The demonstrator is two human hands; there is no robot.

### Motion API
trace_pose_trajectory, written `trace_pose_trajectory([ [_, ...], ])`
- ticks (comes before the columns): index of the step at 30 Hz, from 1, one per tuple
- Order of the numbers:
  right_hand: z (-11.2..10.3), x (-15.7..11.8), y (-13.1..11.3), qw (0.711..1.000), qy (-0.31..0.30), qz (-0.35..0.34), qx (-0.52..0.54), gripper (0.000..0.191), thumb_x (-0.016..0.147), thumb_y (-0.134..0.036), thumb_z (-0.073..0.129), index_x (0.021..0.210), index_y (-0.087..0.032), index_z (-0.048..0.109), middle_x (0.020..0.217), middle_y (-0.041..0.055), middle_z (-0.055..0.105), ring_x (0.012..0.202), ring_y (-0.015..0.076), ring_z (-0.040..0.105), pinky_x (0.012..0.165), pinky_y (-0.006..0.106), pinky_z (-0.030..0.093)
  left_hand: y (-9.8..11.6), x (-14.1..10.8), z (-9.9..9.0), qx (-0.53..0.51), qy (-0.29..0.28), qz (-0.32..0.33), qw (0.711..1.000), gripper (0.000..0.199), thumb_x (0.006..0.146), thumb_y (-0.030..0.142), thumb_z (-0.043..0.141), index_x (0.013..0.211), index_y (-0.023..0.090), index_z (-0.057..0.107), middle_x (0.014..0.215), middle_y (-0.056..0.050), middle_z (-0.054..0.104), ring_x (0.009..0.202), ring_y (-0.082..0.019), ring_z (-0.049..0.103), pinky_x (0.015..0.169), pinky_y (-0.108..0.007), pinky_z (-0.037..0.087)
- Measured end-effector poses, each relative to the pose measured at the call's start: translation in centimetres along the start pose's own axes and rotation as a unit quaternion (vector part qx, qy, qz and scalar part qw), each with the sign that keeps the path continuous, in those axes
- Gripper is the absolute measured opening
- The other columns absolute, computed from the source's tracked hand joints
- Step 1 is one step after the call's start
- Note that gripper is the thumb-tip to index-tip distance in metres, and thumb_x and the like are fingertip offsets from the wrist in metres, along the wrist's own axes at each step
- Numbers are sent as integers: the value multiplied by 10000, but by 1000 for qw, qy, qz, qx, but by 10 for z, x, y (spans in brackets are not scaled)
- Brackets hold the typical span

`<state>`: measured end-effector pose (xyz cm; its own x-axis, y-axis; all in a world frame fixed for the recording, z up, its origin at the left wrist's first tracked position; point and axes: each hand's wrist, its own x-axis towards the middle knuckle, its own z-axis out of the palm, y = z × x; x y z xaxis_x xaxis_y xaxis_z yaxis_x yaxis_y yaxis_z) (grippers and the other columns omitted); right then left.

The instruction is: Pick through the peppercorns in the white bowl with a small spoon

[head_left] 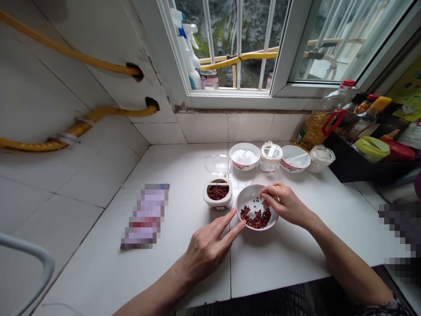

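Note:
A white bowl with a pink rim stands on the counter and holds dark red peppercorns, heaped toward its near side. My right hand pinches the handle of a small white spoon, whose tip rests among the peppercorns. With fingers stretched out, my left hand touches the bowl's left rim. Just left of the bowl sits a seasoning jar, its clear lid flipped up and similar peppercorns inside.
Behind stand a bowl of white granules, a lidded jar, a second flowered bowl and another jar. An oil bottle and a black box of bottles fill the right corner. A blurred purple packet lies left.

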<state>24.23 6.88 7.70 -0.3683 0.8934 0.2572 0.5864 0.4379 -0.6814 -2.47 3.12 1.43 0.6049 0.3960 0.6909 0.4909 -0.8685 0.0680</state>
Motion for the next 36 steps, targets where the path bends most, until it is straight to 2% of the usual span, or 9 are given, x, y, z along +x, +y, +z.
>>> trace_pose_trajectory([
  [2,1,0,0,1000,11,20,21,235,966,-251,529,791,-230,684,610,-8,727,615,176,640,853,417,526,0,0,1,1,2,0,1000,501,974,22,433,1429,172,580,1415,-210,605,1116,-238,699,807,-342,642],
  [5,-1,0,-1,994,22,61,88,255,954,-302,543,747,-223,669,611,5,723,619,176,658,740,357,547,-1,0,1,7,4,4,1000,473,975,22,433,1388,167,611,1386,-206,625,1098,-236,703,797,-344,641],
  [8,-3,1,-2,980,21,110,163,253,934,-374,573,768,-209,669,622,13,718,601,169,665,636,309,543,-1,1,1,11,5,7,1000,444,978,31,440,1358,161,629,1363,-203,640,1097,-236,703,813,-350,642],
  [11,-3,1,-2,968,19,139,208,269,918,-432,600,802,-201,674,628,13,720,598,166,668,608,298,541,-1,1,1,11,5,5,1000,439,980,35,441,1355,162,631,1360,-198,642,1095,-232,702,810,-346,641],
  [14,1,0,-1,979,28,111,169,249,939,-373,578,779,-206,670,626,15,724,601,169,663,651,325,550,-1,0,2,3,6,1,1000,434,979,36,448,1349,157,639,1369,-203,635,1110,-238,698,820,-346,636],
  [19,10,-1,-2,999,37,1,35,204,936,-213,552,773,-224,675,623,7,733,710,201,679,900,435,522,-1,-1,3,2,5,-3,1000,447,991,55,439,1379,175,624,1376,-185,637,1104,-233,699,820,-337,631],
  [25,7,-1,-2,997,45,37,49,306,963,-209,523,672,-221,619,627,7,738,678,181,662,887,404,509,-1,2,4,0,28,2,1000,395,984,29,450,1283,148,679,1314,-197,664,1066,-234,707,792,-326,623],
  [31,6,-2,-2,994,75,54,66,259,960,-218,544,726,-222,655,597,-1,730,679,193,671,843,377,513,-1,2,4,-7,32,-1,999,376,982,32,457,1255,147,689,1306,-200,664,1068,-235,703,794,-325,619],
  [36,8,-1,4,995,94,-1,30,240,959,-186,554,739,-223,644,614,7,741,715,207,673,903,423,497,0,2,4,-9,35,-1,999,372,990,40,456,1257,155,688,1297,-192,666,1053,-228,702,776,-320,619],
])
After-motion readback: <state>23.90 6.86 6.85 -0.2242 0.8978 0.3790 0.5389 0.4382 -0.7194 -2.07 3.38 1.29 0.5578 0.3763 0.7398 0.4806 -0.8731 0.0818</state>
